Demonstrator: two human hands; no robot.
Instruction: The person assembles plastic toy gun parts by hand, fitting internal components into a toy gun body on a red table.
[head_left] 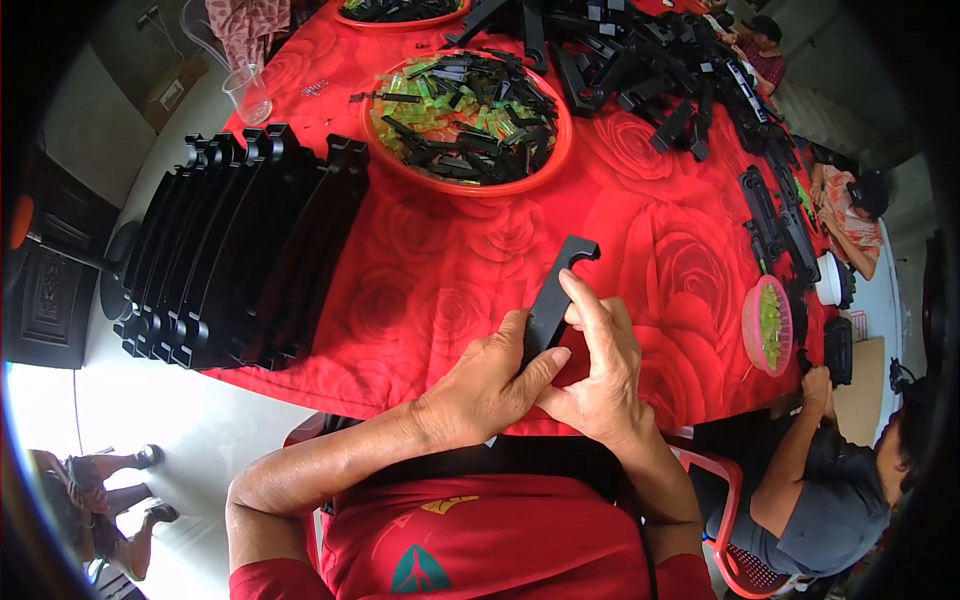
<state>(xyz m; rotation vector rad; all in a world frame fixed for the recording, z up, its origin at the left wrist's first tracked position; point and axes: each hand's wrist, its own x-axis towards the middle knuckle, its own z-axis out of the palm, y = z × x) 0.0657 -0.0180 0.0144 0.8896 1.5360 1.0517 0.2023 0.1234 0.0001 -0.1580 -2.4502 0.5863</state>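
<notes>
A long black plastic piece with a hooked, notched end (pixel 562 295) is held at a tilt in front of my body, above the near part of the table. My left hand (pixel 485 388) closes round its lower end, thumb on the near side. My right hand (pixel 600 365) grips it from the right, its index finger laid along the edge towards the notch. The lower end is hidden by my fingers. Beyond my hands stands a red-rimmed round basket (pixel 556 160) of small black strips and yellow-green clear pieces.
Black notched pieces stand in a stacked row (pixel 235 250) at the left table edge. A heap of black parts (pixel 650 70) covers the far right. A pink basket (pixel 755 335) of green bits is at right, near a seated co-worker (pixel 840 500). A clear cup (pixel 248 98) stands far left.
</notes>
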